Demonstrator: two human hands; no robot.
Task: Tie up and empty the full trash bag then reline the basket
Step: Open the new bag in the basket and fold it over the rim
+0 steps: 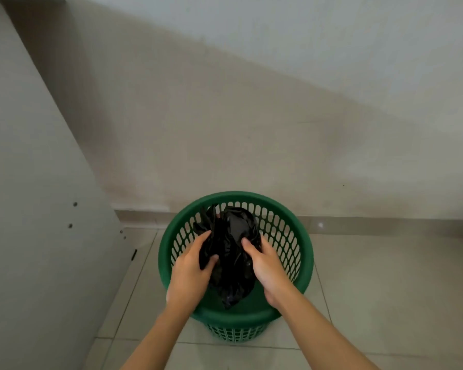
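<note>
- The black trash bag (pixel 231 252) is a crumpled, glossy bundle held in the mouth of the green basket (pixel 235 315).
- Its long axis runs from the far side of the opening toward the near rim. The narrowed end points down at the near inner wall, and loose ragged flaps stick up at the far left.
- Whether the bag's lower end touches the basket's bottom cannot be told.
- The left hand (pixel 191 268) grips the bag's left side, with the thumb pressed into the plastic and the fingers wrapped behind a fold.
- The right hand (pixel 267 265) holds the right side, its fingers curled round the bundle and partly hidden by it.
- Both forearms come in from the near edge and cross over the near rim.
- The basket is round, with slotted walls and a solid, broad rim. Open space shows inside it all round the bag, more on the right.
- It stands upright on a pale tiled floor (pixel 385 303), just beside the skirting (pixel 385 225) at the floor's far edge.
- Bare floor lies to its right and in front of it.
- On the left, a pale panel (pixel 38 209) with small dark screw holes rises near the basket, leaving a narrow strip of floor between them.
- Behind it is a plain, off-white wall (pixel 251 116).
</note>
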